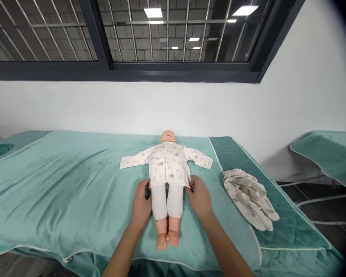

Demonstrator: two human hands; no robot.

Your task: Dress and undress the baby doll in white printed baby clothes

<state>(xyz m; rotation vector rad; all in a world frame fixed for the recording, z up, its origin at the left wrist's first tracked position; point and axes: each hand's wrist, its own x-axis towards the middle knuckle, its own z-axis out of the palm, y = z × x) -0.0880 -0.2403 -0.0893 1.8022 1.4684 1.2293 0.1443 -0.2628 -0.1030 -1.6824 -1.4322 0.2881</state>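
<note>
A baby doll (pixel 167 137) lies on its back on the bed, feet toward me. It wears a white patterned baby shirt (pixel 168 163) with both sleeves spread sideways, and white pants (pixel 159 202) reaching the lower shins. Its bare feet (pixel 173 237) rest side by side. At the shirt's lower left corner is my left hand (pixel 141 203), its fingers closed in a pinch on the hem. My right hand (pixel 200 196) pinches the hem at the lower right corner, thumb and fingertips by the doll's hip. The fingertips are partly hidden by the cloth.
The bed has a smooth green cover (pixel 98 181). A crumpled white patterned cloth (pixel 249 198) lies to the right on a darker green quilted strip (pixel 288 221). Behind stands a white wall (pixel 132 105) under a barred window (pixel 173 73). Another green-covered surface (pixel 331 154) is at far right.
</note>
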